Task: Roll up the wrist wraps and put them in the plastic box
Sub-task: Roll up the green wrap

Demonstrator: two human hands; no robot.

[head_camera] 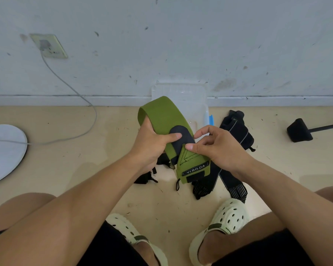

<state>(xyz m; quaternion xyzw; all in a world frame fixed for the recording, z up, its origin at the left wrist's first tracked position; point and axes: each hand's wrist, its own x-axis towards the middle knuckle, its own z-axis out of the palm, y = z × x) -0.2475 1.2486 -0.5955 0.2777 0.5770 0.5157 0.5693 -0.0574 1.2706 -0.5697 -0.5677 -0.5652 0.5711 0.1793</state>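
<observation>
Floor [65,169] of pale beige runs under me to the wall at 12 o'clock. Clear plastic box [181,93] stands against that wall, partly behind the wrap I hold. Black wrist wraps [236,131] lie unrolled at 3 o'clock of my hands. My left hand [150,144] grips the green wrist wrap [165,116], thumb pressing its black patch, while my right hand [219,148] pinches the labelled end at 6 o'clock.
</observation>
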